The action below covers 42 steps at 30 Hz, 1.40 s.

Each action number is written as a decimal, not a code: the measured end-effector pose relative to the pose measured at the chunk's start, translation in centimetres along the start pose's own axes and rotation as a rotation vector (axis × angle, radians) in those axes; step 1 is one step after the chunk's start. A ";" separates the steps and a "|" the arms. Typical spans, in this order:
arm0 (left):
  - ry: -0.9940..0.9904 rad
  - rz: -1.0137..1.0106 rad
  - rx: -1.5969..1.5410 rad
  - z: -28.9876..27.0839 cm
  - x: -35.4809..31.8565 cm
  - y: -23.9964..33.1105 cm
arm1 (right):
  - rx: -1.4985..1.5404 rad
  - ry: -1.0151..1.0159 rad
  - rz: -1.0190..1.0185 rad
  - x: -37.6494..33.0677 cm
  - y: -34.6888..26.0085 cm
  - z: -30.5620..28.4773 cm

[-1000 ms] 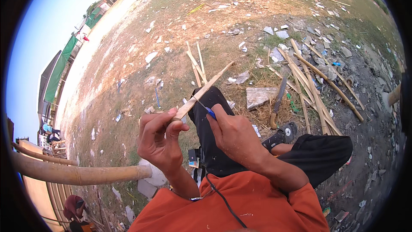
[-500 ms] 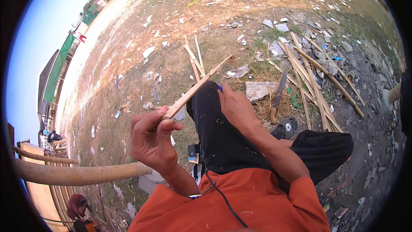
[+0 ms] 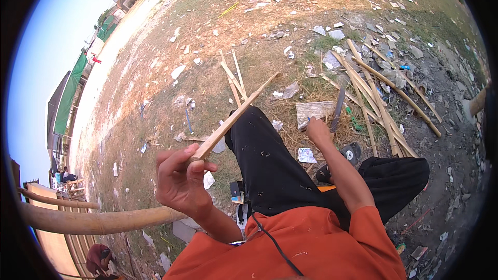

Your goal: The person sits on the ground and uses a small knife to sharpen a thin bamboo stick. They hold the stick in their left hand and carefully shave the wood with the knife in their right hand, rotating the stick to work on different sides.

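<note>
My left hand (image 3: 182, 182) pinches the thick near end of a split bamboo stick (image 3: 232, 120), thumb below and fingers above. The stick slants up and away over my left knee, narrowing to a point at its far end. My right hand (image 3: 320, 130) is closed, with the tip of a small blue thing (image 3: 309, 119) showing at its fingers; the rest is hidden. Just beyond that hand lies a weathered wooden block (image 3: 314, 112). Beside the block is a knife (image 3: 339, 108) with a dark blade, its handle mostly hidden behind my right hand.
Bamboo strips (image 3: 383, 109) and a round pole lie piled at the right; several more strips (image 3: 233, 75) lie beyond my left knee. A thick bamboo pole (image 3: 104, 217) crosses at the left. Litter dots the ground. At the lower left is another person (image 3: 98, 259).
My right hand has moved right, from beside my knee to near the block and knife, with the blue thing still in it. My left hand has dipped slightly with the stick.
</note>
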<state>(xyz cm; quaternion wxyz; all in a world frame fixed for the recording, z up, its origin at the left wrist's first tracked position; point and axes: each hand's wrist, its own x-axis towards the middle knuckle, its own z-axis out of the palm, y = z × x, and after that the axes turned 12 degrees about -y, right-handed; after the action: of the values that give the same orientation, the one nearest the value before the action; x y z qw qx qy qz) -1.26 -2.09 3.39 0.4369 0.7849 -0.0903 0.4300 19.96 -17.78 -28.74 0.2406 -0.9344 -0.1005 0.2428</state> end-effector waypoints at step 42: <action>0.040 -0.035 -0.092 0.1 -0.1 0.1 | 0.424 0.197 -0.787 -20.8 -16.6 -10.8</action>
<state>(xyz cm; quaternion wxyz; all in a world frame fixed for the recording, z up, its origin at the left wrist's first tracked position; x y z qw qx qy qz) -1.33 -2.25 3.40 0.4816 0.7566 -0.0872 0.4335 6.27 -14.09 -3.71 0.5088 -0.7739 -0.3724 0.0583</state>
